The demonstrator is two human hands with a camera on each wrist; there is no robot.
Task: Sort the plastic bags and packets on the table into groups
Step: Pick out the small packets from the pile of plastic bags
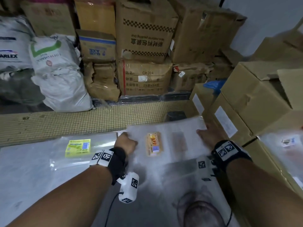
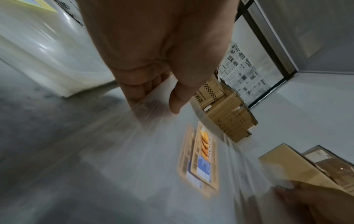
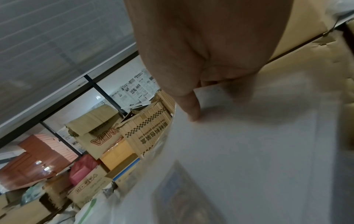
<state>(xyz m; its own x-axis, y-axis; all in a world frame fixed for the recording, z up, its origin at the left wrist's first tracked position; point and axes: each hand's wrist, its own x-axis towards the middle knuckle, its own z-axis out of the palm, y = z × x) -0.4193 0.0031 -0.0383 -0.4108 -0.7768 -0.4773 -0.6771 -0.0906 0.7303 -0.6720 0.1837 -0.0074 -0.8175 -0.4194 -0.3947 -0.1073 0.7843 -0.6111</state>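
Both hands pinch a clear bag [image 1: 165, 145] with an orange label: left hand [image 1: 126, 143], right hand [image 1: 211, 133]. Centre-left, a yellow-labelled bag stack [image 1: 78, 147]; upper centre, a carton [image 1: 144, 77] reads "CH204".

From head height we looked forward and down over both forearms. Our wrist cameras sat close behind each palm, tilted upward; all three shared the checker-printed carton [image 1: 146, 30] [image 2: 209, 92] [image 3: 147, 130].
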